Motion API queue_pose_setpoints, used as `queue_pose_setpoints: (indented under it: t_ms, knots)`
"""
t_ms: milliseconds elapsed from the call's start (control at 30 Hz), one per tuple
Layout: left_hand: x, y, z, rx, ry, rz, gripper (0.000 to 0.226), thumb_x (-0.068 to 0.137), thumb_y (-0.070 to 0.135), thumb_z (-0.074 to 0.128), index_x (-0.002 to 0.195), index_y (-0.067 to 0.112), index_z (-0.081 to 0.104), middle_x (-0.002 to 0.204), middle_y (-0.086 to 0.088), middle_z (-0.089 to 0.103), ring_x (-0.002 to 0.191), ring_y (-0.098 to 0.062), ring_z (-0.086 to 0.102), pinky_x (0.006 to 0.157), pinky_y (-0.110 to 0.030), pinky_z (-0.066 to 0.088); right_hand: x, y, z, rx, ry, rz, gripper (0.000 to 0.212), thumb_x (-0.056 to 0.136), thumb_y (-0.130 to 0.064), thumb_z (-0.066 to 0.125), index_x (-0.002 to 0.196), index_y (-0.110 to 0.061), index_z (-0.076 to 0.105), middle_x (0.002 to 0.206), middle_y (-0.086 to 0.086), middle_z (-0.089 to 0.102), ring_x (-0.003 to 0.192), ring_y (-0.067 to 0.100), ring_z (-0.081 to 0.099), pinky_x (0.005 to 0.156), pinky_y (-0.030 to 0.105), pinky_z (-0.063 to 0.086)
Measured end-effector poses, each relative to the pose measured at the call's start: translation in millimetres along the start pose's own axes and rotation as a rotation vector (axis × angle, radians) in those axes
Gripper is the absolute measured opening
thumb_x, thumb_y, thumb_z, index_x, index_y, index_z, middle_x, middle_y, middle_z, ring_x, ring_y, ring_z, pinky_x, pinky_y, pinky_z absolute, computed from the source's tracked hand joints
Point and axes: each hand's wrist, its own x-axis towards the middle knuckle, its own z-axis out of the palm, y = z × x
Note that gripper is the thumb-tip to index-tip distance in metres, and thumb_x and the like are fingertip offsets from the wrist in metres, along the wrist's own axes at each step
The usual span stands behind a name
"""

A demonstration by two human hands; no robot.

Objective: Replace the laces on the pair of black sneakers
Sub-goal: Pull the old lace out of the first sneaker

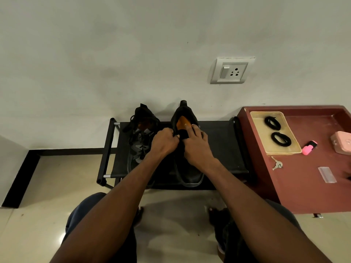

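Observation:
Two black sneakers stand side by side on a low black shoe rack point(218, 141), heels towards the wall. The left sneaker point(139, 143) still carries its black lace. The right sneaker point(187, 168) shows an orange insole and an open throat. My left hand point(164, 140) grips the left edge of that shoe's opening with curled fingers. My right hand point(195, 143) holds the shoe's tongue, fingertips reaching into the opening. Two coiled black laces point(272, 122) point(281, 139) lie in a beige tray point(255, 128) to the right.
The tray sits on a maroon table point(303, 179) beside the rack, along with a pink highlighter point(309, 147), a pink box point(341, 142), a key point(277, 164) and a small clear packet point(327, 174). A wall socket point(232, 71) is above. My knees and feet are below on the tiled floor.

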Motion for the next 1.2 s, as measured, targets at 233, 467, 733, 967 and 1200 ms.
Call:
queue_pose_setpoints:
  t_ms: [233,467,733,967,1200]
  knots:
    - [-4,0,-3,0.153,0.062,0.032,0.029,0.095,0.022,0.056,0.069,0.012,0.049,0.063,-0.005,0.053,0.057,-0.023,0.053,0.052,-0.029,0.037,6,16,-21,0.058,0.376,0.268,0.027,0.080,-0.007,0.059,0.106,-0.002,0.066,0.155,0.016,0.031,0.143,0.033,0.027,0.114,0.052,0.024]
    - [-4,4,1,0.059,0.093,0.031,0.031,0.094,0.020,0.055,0.065,0.011,0.048,0.066,-0.010,0.063,0.058,-0.026,0.060,0.055,-0.037,0.052,10,41,-36,0.375,0.428,0.650,0.033,0.084,-0.001,0.054,0.117,-0.001,0.063,0.155,0.019,0.027,0.141,0.037,0.026,0.113,0.050,0.025]
    - [-6,5,2,0.107,0.129,0.023,0.034,0.092,0.020,0.055,0.062,0.014,0.040,0.056,-0.003,0.046,0.048,-0.019,0.044,0.045,-0.028,0.030,5,6,-8,-0.063,-0.043,-0.046,0.048,0.089,-0.024,0.063,0.137,-0.022,0.056,0.166,0.010,0.003,0.150,0.035,0.000,0.117,0.058,0.013]
    - [-7,3,3,0.167,0.130,-0.028,0.024,0.091,0.020,0.056,0.071,0.010,0.047,0.065,-0.005,0.053,0.053,-0.018,0.048,0.046,-0.028,0.032,9,13,-23,-0.004,0.140,0.097,0.040,0.082,-0.015,0.062,0.122,-0.008,0.060,0.156,0.012,0.022,0.143,0.031,0.018,0.114,0.052,0.017]
    - [-8,4,2,0.159,0.142,-0.057,0.027,0.090,0.019,0.057,0.068,0.012,0.045,0.066,-0.005,0.056,0.054,-0.020,0.052,0.047,-0.028,0.035,9,68,-57,0.237,0.755,0.723,0.025,0.077,0.007,0.064,0.099,-0.004,0.065,0.130,0.018,0.049,0.118,0.036,0.047,0.095,0.045,0.038]
